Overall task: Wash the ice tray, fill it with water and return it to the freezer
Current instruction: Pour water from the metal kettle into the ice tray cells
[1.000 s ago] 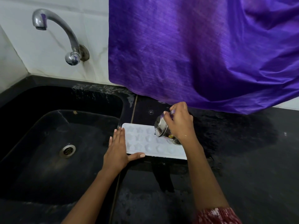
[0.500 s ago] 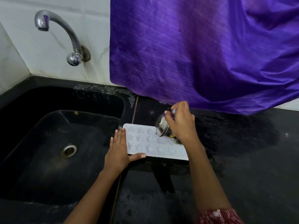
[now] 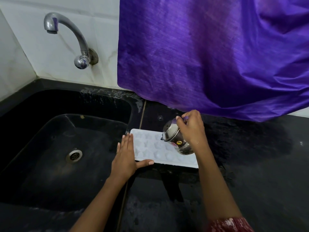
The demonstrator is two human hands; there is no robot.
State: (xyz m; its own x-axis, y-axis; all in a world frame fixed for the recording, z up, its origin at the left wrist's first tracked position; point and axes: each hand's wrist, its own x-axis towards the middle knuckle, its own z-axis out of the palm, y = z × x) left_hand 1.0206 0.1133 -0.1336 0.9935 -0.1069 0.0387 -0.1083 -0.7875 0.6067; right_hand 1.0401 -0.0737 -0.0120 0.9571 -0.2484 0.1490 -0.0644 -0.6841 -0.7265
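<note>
— So, how far along is it?
— Filling, I'd say. The ice tray lies flat on the dark desk just beside the sink. The right hand is closed around a steel cup, tipped over the tray.
— And the left hand?
— Open, flat against the tray's end, steadying it. Whether every cell is full, I can't tell. The freezer trip is left.

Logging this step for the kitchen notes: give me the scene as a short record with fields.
surface: black countertop beside a black sink
ice tray: white, flat on the countertop at the sink's edge
left hand: flat against the tray's left end, steadying it
right hand: holds a steel cup tilted over the tray
tap: no water running
backdrop: purple cloth
</note>
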